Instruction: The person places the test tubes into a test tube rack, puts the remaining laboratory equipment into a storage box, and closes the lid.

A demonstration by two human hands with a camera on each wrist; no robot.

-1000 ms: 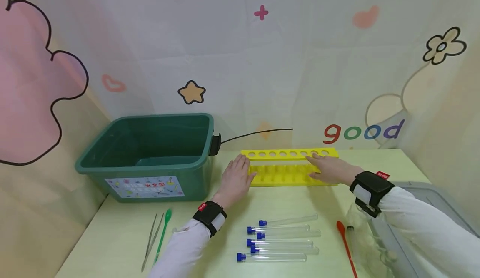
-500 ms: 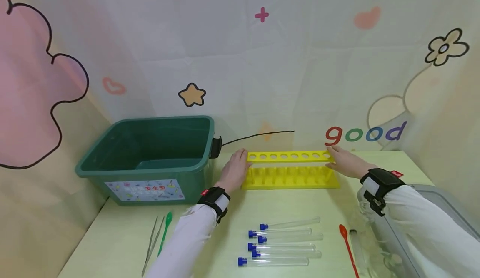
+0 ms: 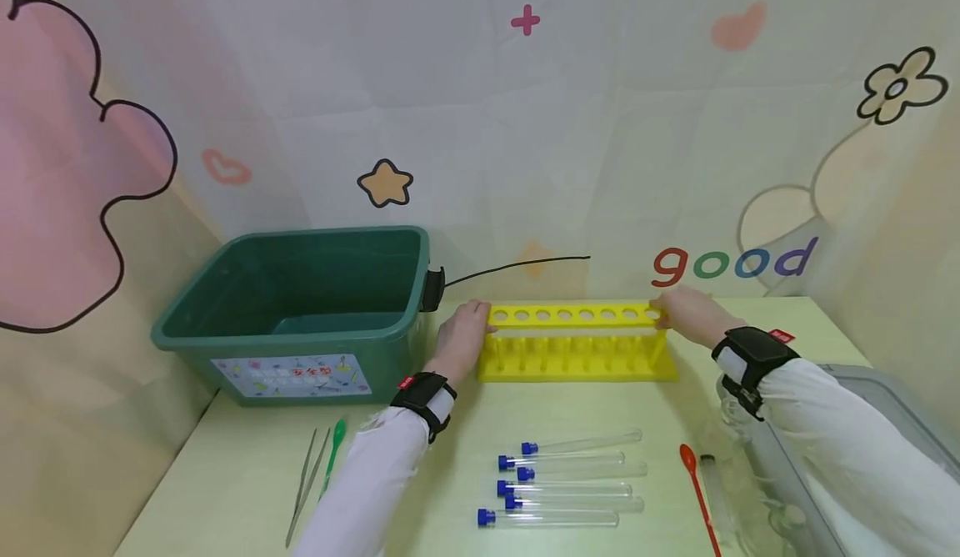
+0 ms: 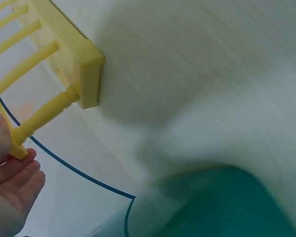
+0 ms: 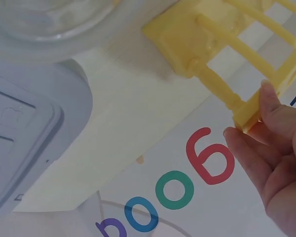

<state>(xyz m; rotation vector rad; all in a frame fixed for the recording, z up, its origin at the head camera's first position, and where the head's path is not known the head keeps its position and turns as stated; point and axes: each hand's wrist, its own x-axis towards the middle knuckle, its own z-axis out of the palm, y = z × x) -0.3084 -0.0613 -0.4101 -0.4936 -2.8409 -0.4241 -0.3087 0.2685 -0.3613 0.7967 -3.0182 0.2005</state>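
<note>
At the far left of the table (image 3: 210,482) sits a green bin (image 3: 285,343), a printed label (image 3: 292,376) on its near side and a black handle (image 3: 433,289) on its right. Nearer to me than the bin lie metal tweezers (image 3: 299,509), with a green spoon (image 3: 339,432) just to their right, partly behind my sleeve. My left hand (image 3: 460,338), right of the bin, pinches the left end of the yellow rack's top bar between thumb and fingers. That yellow rack (image 3: 577,363) is upright at the far side, a row of holes along its top; I cannot tell whether its base touches the table. On the near side of it, six clear tubes (image 3: 570,489) with blue caps lie flat, caps to the left. My right hand (image 3: 690,315) pinches the rack's right end the same way. Near and to the right are a red spoon (image 3: 688,457), a clear tube with a dark end (image 3: 716,490) and some clear vessels (image 3: 783,515), too faint to make out. Farthest right is a grey tray (image 3: 885,382), partly behind my right sleeve.
</note>
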